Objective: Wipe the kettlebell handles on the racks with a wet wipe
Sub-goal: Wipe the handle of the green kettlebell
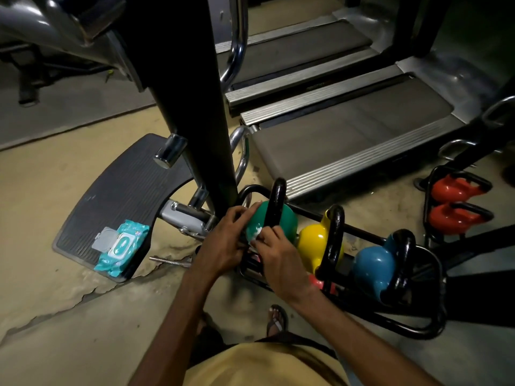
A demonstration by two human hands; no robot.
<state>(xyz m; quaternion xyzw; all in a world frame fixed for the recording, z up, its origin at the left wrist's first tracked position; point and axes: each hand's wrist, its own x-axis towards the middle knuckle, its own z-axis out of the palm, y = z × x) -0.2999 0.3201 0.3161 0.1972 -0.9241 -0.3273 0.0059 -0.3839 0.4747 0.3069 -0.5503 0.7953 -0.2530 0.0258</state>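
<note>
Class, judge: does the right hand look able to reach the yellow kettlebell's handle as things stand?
Probably yes. The right hand, pinching the wet wipe at the green kettlebell, sits just beside the yellow kettlebell's handle, with nothing between them.

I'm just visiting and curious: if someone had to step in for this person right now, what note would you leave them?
Left hand: fingers rest on the round green kettlebell.
Right hand: pinches the white wet wipe at the foot of its black iron handle.
Teal wipes pack, lid open, lies on the black ribbed footplate.
Done: nothing surely finished; green handle in progress.
Left: yellow kettlebell, blue kettlebell, two red kettlebells on the far rack.
</note>
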